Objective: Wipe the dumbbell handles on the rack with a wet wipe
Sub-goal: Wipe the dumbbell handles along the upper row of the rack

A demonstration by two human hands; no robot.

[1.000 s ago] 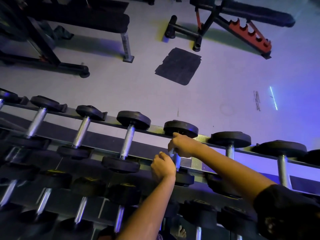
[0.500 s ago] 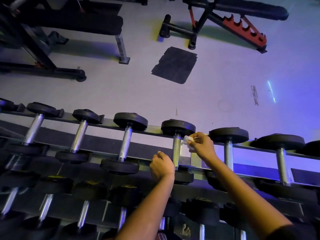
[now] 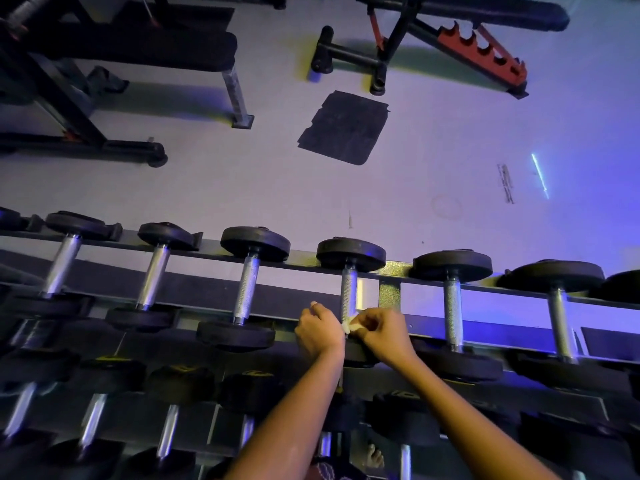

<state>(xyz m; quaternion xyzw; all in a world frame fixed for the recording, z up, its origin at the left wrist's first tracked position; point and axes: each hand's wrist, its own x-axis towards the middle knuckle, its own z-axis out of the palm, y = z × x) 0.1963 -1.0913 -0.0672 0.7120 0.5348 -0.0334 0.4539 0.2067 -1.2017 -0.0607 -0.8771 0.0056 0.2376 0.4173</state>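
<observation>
A long dumbbell rack [image 3: 389, 294] crosses the view, with chrome-handled black dumbbells on two tiers. Both my hands meet at the lower end of one upper-tier dumbbell handle [image 3: 348, 292]. My right hand [image 3: 384, 336] pinches a small white wet wipe [image 3: 350, 326] against that handle's base. My left hand [image 3: 319, 332] is just left of it, its fingers curled and meeting the wipe's left edge. Neighbouring handles stand at the left [image 3: 246, 289] and right [image 3: 453, 310].
Beyond the rack lies grey floor with a dark mat patch [image 3: 344, 128]. A black flat bench [image 3: 138, 50] stands at the far left and an adjustable bench with a red bracket [image 3: 481, 43] at the far right. The lower tier of dumbbells [image 3: 169, 431] sits under my forearms.
My right hand came off the top of the handle, swung out right with the wipe, then dropped to the handle's lower end beside my left hand. The left hand barely moved.
</observation>
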